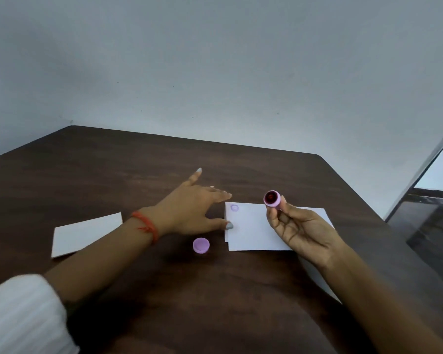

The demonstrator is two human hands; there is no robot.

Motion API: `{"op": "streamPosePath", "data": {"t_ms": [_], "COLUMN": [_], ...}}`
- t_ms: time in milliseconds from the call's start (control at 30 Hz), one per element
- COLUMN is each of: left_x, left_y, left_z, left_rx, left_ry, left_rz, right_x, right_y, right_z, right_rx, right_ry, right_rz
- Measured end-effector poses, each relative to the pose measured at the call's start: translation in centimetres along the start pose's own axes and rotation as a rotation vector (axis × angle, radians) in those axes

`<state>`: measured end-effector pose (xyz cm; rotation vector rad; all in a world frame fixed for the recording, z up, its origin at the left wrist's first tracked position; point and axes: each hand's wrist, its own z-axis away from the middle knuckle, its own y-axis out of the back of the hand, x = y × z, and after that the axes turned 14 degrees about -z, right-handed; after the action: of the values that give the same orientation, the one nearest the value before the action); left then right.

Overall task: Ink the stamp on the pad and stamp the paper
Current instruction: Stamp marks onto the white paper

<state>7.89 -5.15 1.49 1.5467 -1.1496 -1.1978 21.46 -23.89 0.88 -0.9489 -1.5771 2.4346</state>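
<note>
Left hand (193,209) spread flat, fingers splayed; right hand (296,227) raised, fingers pinched.

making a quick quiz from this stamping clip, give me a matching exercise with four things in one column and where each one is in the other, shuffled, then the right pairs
Things:
1. stamp
2. purple cap
3. stamped paper
4. blank card

Places:
A. lying on the table apart from the rest, beside the left forearm
B. held up in the right hand, inked face towards the camera
C. under the left hand's thumb, a purple ring mark in its far left corner
D. standing alone on the table between the two arms

Pairs: 1-B, 2-D, 3-C, 4-A
</note>
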Motion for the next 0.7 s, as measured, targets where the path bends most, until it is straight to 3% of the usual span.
{"op": "streamPosePath", "data": {"t_ms": [267,567,700], "left_x": [0.3,0.3,0.4], "left_y": [-2.5,-3.1,-2.7], "left_z": [-2.1,-1.3,-1.2], "left_rx": [-0.13,0.01,-0.005], "left_ry": [0.02,0.001,-0.051], "left_rz": [-0.039,-0.036,-0.043], "right_x": [0.2,0.7,0.5], "right_y": [0.1,0.3,0.5], "right_z": [-0.2,-0.6,-0.6], "right_rx": [0.022,0.087,0.104], "right_ry": [0.007,0.03,0.043], "right_rz": [0.034,0.102,0.107]}}
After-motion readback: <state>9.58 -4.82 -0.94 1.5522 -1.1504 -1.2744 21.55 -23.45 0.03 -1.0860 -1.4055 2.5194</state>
